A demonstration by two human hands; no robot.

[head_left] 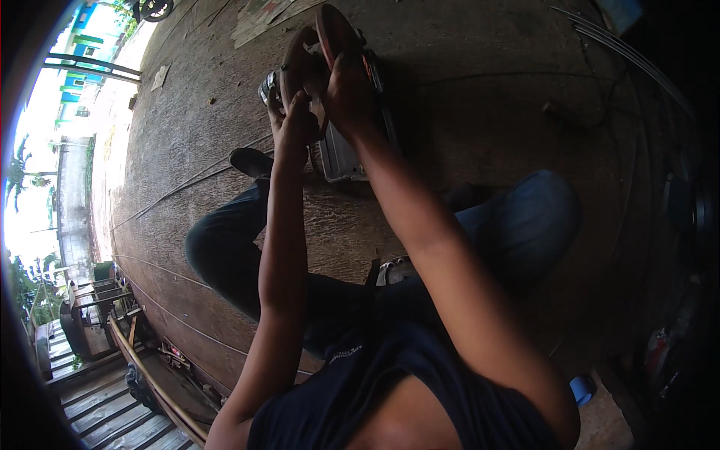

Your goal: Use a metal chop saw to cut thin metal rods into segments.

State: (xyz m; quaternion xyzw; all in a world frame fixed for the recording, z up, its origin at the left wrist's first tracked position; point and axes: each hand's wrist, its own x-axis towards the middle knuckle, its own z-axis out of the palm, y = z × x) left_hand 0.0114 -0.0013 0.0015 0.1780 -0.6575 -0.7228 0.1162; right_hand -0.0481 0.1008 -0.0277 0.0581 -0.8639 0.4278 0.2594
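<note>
Both my arms reach forward over a dark grey case-like object on the floor. My left hand is closed round the lower part of a curved brown piece. Beside it, a second curved brown piece with a reddish inner edge is gripped by my right hand. The two pieces stand close together, upper ends pointing away from me. Shadow hides their exact kind and whether they are joined. A small silvery object shows just left of my left fingers; I cannot tell whether they touch it.
I sit on a worn wooden floor, knees bent to both sides. Thin cords cross it on the left. Bent rods lie at the far right, a blue roll-like object at the near right. A wooden rail runs along the near left.
</note>
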